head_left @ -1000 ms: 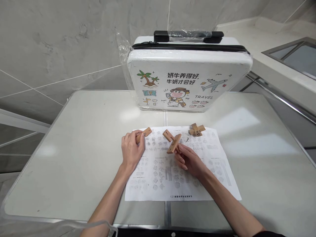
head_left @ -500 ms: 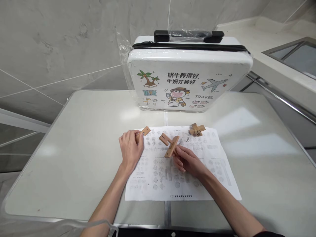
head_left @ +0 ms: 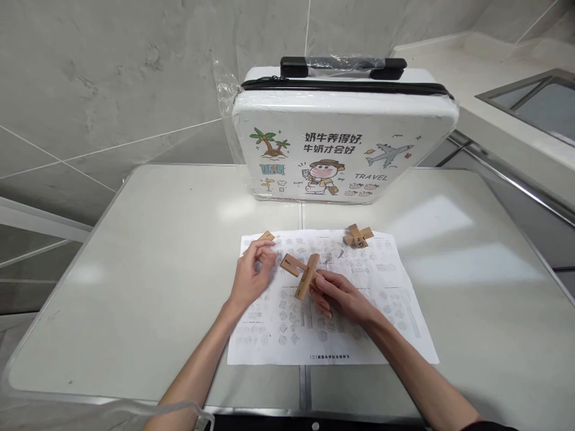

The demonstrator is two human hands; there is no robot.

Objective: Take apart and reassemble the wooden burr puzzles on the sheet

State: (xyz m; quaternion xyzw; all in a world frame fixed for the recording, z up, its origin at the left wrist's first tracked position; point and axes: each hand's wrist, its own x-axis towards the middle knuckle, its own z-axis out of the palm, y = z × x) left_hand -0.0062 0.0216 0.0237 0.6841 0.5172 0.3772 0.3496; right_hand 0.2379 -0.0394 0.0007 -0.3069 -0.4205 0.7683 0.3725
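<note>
My right hand (head_left: 339, 293) pinches two interlocked wooden burr puzzle pieces (head_left: 307, 279), held over the printed sheet. One piece bears a handwritten 3 and has a notch on its side; the other crosses it. My left hand (head_left: 254, 272) is empty, its fingers bent and apart, a little left of those pieces. Just behind its fingers lies a single wooden piece (head_left: 268, 236) marked 1, partly covered by the hand. An assembled cross-shaped wooden puzzle (head_left: 358, 236) sits at the sheet's far right.
Under my hands lies a paper sheet (head_left: 359, 353) with small printed diagrams. The pale folding table (head_left: 135, 269) has a seam down its middle. A white cartoon suitcase (head_left: 278, 120) in plastic wrap stands at the back. To the right is a counter (head_left: 494, 114).
My left hand has let go of the piece marked 1 and moved right, towards the joined pieces. My right hand has brought those pieces slightly left and nearer to me.
</note>
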